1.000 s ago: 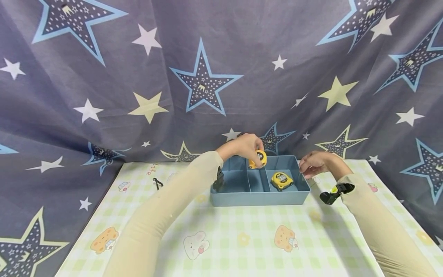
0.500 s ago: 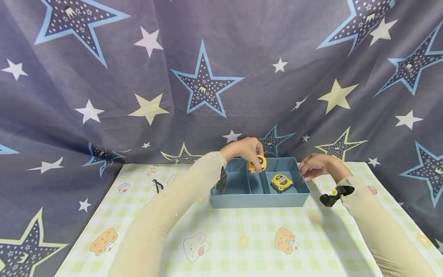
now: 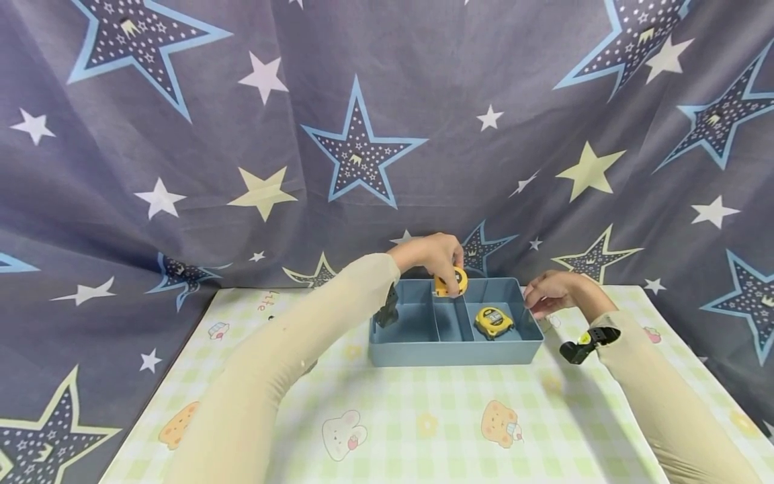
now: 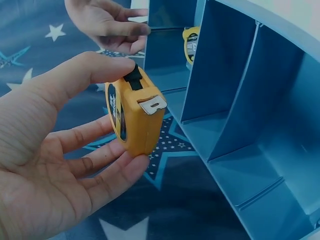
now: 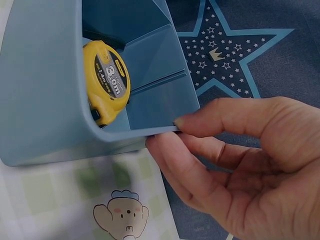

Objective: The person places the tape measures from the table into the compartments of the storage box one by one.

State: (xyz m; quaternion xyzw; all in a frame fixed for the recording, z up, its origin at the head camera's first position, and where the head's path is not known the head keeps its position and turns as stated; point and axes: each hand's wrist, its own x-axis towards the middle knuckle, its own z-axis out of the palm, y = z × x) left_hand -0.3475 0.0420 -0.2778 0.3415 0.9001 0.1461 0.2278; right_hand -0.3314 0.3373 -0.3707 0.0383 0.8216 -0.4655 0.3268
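Note:
My left hand (image 3: 437,259) holds an orange-yellow tape measure (image 4: 142,112) between thumb and fingers, above the back of the box's middle compartment. Its thumb lies by the black button, and the metal hook of the blade shows at the mouth. The box (image 3: 450,353) is blue-grey, with dividers making three compartments. In its right compartment lies a second, yellow tape measure (image 3: 493,323), marked 3.0m in the right wrist view. My right hand (image 3: 550,293) pinches the rim at the box's right end between thumb and fingers.
A table (image 3: 399,444) with a green checked, cartoon-printed cover bears the box. Behind it hangs a dark star-patterned curtain (image 3: 447,181). A small black tip (image 3: 271,317) peeks out beside my left sleeve; the rest is hidden.
My left hand has shifted slightly to the right with the tape measure still held. My left sleeve now covers most of the black tool on the table. My right hand stays at the rim.

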